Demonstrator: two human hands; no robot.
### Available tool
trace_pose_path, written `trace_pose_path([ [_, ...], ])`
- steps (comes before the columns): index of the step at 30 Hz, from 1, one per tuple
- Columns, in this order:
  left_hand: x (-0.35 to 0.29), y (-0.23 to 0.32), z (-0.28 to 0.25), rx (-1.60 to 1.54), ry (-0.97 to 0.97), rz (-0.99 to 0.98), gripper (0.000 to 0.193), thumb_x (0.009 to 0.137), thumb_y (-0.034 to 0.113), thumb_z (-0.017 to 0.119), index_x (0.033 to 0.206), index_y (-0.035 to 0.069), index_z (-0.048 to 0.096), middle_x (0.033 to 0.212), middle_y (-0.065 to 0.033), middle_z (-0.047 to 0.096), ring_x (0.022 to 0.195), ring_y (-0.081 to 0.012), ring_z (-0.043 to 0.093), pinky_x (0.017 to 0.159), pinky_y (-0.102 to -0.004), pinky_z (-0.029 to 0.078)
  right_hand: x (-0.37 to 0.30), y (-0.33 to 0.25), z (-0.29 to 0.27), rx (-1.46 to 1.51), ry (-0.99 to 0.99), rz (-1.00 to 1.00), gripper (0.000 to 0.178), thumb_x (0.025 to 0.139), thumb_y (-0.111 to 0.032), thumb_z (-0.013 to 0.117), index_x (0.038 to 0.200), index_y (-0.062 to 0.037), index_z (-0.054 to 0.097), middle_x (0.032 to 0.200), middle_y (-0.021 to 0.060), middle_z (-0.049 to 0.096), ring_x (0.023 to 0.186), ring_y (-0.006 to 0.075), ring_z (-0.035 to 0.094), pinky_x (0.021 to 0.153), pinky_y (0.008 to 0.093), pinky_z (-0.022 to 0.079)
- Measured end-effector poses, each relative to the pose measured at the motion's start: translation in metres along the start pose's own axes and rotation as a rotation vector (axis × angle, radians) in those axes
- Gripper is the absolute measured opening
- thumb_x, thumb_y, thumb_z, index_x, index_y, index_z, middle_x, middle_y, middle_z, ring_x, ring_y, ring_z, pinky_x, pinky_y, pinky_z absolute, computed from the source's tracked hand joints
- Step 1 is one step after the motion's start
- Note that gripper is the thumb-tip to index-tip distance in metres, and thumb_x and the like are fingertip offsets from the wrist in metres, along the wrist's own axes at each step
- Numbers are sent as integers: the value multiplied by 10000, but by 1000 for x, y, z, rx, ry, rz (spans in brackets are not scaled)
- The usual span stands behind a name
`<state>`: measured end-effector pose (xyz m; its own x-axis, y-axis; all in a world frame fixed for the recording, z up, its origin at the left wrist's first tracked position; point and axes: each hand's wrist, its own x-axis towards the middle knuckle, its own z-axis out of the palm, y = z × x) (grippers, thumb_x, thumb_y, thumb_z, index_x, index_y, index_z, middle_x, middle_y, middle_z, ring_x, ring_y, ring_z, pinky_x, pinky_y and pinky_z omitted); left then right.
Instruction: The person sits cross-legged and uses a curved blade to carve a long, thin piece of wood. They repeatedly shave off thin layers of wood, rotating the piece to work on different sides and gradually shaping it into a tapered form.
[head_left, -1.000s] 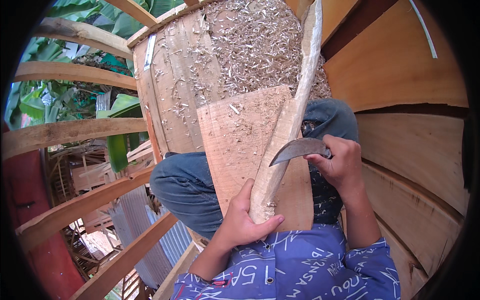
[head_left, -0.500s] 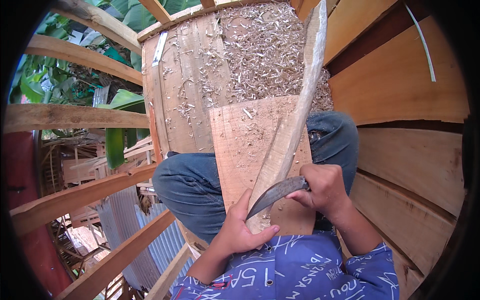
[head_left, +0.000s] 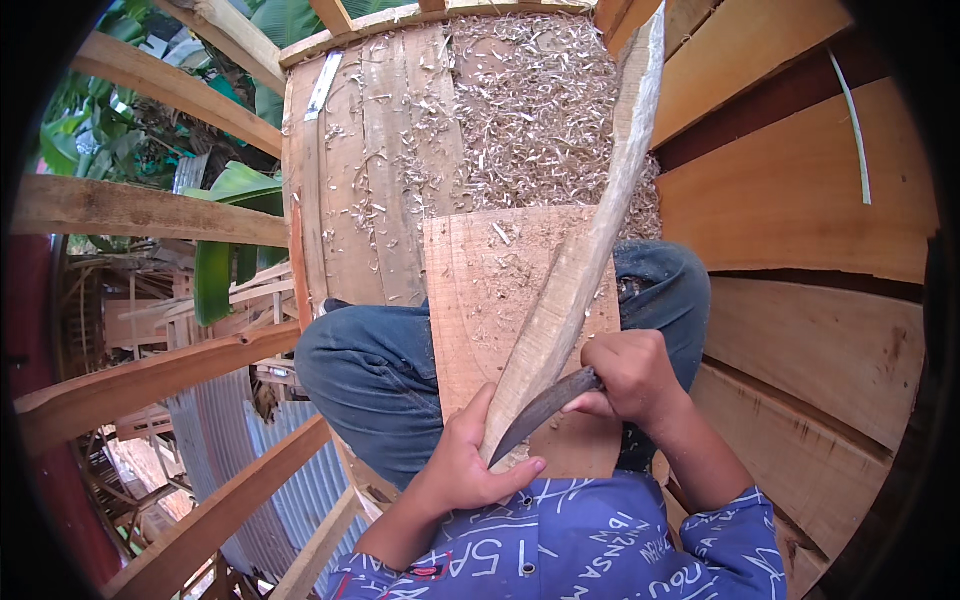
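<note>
A long, rough-hewn wooden pole (head_left: 585,248) slants from near my body up to the far right, resting over a flat wooden board (head_left: 470,290) on my lap. Near the pole's close end, my left hand (head_left: 470,465) grips it, thumb on one side and fingers on the other. My right hand (head_left: 635,378) is closed round the handle of a curved, dark-bladed knife (head_left: 545,408). The blade lies across the pole's near end, its tip close to my left hand. The handle is mostly hidden in my fist.
Wood shavings (head_left: 540,120) cover much of the plank floor (head_left: 385,80) ahead. Plank walls (head_left: 800,180) rise on the right. Wooden rails (head_left: 150,210) stand on the left, with banana leaves (head_left: 240,190) and corrugated sheets (head_left: 290,470) beyond. Both jeans-clad knees (head_left: 375,370) flank the board.
The knife has shifted slightly towards my body and its blade has turned, showing a narrower face. My left hand keeps its hold on the pole. The whole view has tilted a little.
</note>
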<state>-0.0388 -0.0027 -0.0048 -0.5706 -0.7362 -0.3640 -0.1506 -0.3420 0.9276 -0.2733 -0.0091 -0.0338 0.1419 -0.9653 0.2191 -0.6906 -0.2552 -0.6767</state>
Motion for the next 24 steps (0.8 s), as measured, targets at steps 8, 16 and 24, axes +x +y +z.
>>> trace_pose_path([
  [8,0,-1,8,49,-7,78,701,689,206,777,1253,-51,451,927,-125,632,832,-160,612,764,-280,483,3,12,-18,-40,47,-22,551,867,-524,577,622,-37,502,540,119,452,471,318,526,435,371,391],
  [16,4,6,10,43,-30,-42,778,686,224,756,1306,-82,400,1155,-162,580,1060,-190,560,903,-302,433,-10,8,-9,6,-29,-7,578,826,-572,592,615,-45,485,541,115,456,468,302,520,432,367,391],
  [24,7,-2,8,84,25,71,677,697,201,768,1230,-65,448,935,-136,637,832,-154,617,740,-282,487,-6,7,-7,-32,-56,-31,552,816,-559,605,616,-56,497,541,105,482,480,301,542,429,372,404],
])
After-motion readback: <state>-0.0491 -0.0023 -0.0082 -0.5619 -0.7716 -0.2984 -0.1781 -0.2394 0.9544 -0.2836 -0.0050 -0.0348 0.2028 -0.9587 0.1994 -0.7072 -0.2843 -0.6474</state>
